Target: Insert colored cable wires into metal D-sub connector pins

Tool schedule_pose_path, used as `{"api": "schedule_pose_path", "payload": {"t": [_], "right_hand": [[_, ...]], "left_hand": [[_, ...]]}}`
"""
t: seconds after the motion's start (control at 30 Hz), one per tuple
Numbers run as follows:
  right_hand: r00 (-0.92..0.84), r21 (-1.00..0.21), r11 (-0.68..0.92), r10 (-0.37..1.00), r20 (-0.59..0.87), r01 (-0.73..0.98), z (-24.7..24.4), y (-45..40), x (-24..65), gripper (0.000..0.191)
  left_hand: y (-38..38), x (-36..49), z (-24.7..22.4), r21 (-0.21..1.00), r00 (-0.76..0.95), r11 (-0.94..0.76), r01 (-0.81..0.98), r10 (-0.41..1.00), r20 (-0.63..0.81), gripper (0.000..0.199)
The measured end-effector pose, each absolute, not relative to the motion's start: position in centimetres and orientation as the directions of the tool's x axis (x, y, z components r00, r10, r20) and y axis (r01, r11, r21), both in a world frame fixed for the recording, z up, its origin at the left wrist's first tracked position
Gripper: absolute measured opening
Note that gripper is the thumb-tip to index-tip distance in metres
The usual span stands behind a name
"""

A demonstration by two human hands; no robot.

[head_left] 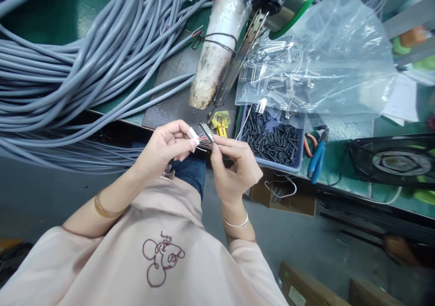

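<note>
Between thumb and fingers, my left hand point(170, 144) pinches the end of a cable, where thin coloured wires point(203, 137) fan out. White tape or tubing point(193, 135) is wrapped near my left fingertip. The wires run to a multi-pin connector point(205, 131), which my right hand point(234, 161) pinches by its lower edge. Just above the connector, the tip of a soldering iron point(238, 64) points down beside a yellow clamp-like piece point(220, 126). I cannot tell how many wires are joined to the pins.
Grey cables point(102, 66) lie heaped across the left of the bench. A blue tray point(299, 154) of short black tubes sits right of my hands, under a clear bag point(326, 66) of metal connectors. Farther right are blue pliers point(317, 159) and a black fan point(394, 161).
</note>
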State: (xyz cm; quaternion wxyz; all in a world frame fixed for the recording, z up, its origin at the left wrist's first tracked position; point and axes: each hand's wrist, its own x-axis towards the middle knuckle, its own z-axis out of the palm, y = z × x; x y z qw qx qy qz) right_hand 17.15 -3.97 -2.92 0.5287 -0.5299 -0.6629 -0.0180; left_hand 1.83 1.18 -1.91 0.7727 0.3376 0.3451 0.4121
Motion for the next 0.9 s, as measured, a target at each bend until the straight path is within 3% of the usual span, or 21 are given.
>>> {"api": "schedule_pose_path", "payload": {"t": [0.43,0.9], "right_hand": [[0.102,-0.54,0.423,0.712,0.695,0.728,-2.9,-3.8,17.2,0.016],[0.078,-0.533,0.449,0.708,0.702,0.717,-2.9,-2.9,17.2,0.018]], "left_hand": [[1.2,2.0,-2.2,0.85,0.374,0.367,-0.377,0.9,-0.223,0.019],[1.2,3.1,-1.9,0.953,0.147,0.107,-0.282,0.987,-0.068,0.017]]}}
